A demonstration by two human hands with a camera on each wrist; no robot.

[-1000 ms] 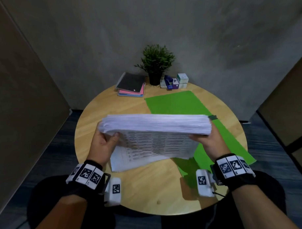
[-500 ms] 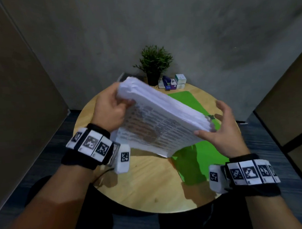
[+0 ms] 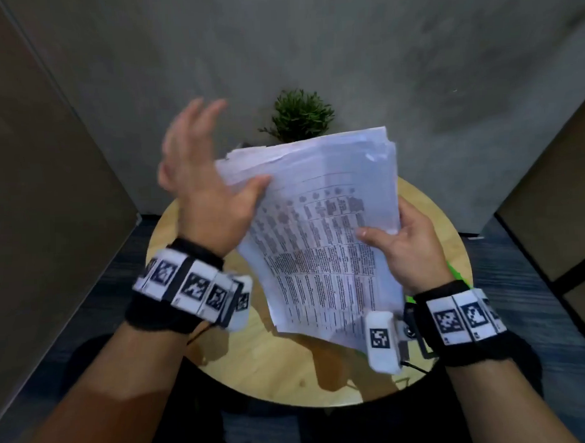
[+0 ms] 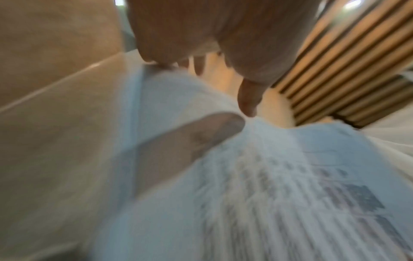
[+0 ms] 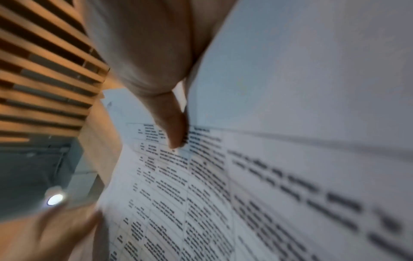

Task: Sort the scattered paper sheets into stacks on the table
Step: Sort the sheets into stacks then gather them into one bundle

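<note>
A: Can any writing on the paper stack (image 3: pixel 321 227) be read?

B: No. The top sheet shows a printed table of rows and columns, but the text is too blurred in every view.

A: Where is the stack?

B: Held up, tilted, above the middle of the round worktop (image 3: pixel 283 364), clear of its surface.

A: And each grip?

B: The right hand (image 3: pixel 406 247) pinches the stack's right edge, thumb on the printed face. The left hand (image 3: pixel 210 191) is spread, fingers straight, thumb touching the stack's left edge; it is motion-blurred.

A: What else is in view?

B: A potted plant (image 3: pixel 299 116) at the far edge, and a sliver of green mat (image 3: pixel 455 272) by the right edge.
</note>
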